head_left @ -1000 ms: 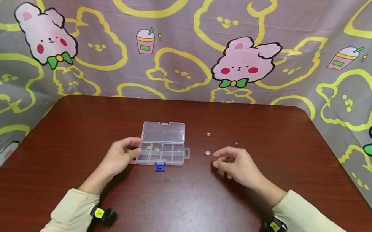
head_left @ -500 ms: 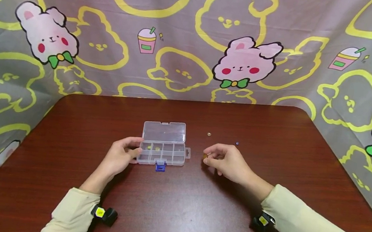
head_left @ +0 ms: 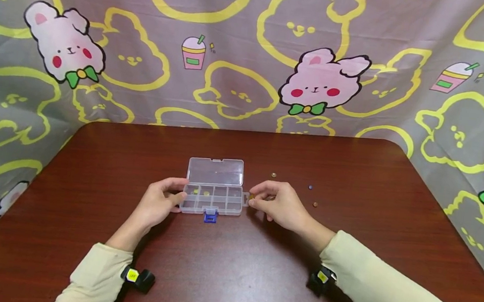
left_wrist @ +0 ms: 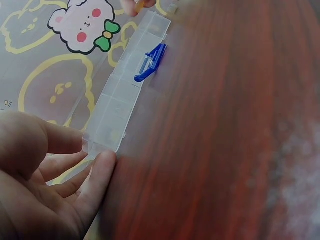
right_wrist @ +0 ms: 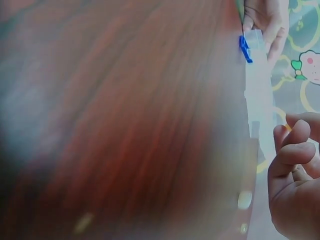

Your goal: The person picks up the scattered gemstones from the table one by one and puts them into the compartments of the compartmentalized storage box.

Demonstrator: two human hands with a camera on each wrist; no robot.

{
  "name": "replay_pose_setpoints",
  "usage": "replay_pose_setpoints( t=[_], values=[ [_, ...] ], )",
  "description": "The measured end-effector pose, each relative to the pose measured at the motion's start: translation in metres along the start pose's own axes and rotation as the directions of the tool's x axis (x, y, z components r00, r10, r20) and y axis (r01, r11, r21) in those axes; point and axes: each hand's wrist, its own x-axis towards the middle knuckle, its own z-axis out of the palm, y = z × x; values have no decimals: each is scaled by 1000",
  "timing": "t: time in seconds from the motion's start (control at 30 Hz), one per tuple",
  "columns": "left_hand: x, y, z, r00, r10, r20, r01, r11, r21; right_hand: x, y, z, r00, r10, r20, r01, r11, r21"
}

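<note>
A clear plastic compartment box (head_left: pixel 229 213) lies on the table with its lid (head_left: pixel 216 171) laid back and a blue latch (head_left: pixel 210 216) at the front. My left hand (head_left: pixel 156 200) grips the box's left end, thumb on the near side and fingers behind, as the left wrist view also shows. Two small yellowish pieces sit in the back-row compartments on the left. My right hand (head_left: pixel 282 205) pinches a small amber-coloured bead (head_left: pixel 251 198) between thumb and index finger, right at the box's hanging tab. In the left wrist view the amber bead (left_wrist: pixel 139 6) shows at the top edge.
To the right lie several loose small pieces: a pale gold one (head_left: pixel 273 174), a blue one (head_left: pixel 310 187) and a brownish one (head_left: pixel 315 204). A patterned cloth (head_left: pixel 240 91) hangs behind the table (head_left: pixel 228 269).
My right hand has moved left with the amber bead, from beside the loose pieces to the box's right end. The brownish piece shows where the hand was. My left hand keeps its hold.
</note>
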Motion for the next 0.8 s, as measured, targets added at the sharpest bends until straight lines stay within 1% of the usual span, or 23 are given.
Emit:
replay_pose_setpoints(
  t=[0.3, 0.53, 0.8],
  values=[
    [0, 1, 0, 1000, -12, 1, 12, 1000, -9, 13, -8, 15, 1000, -8, 23, 8, 1000, 16],
    [1, 1, 0, 1000, -18, 2, 18, 1000, -4, 21, -13, 23, 999, -43, 25, 43, 999, 19],
    [-1, 1, 0, 1000, -18, 3, 18, 1000, -13, 31, -18, 32, 997, -60, 45, 60, 998, 12]
  ],
)
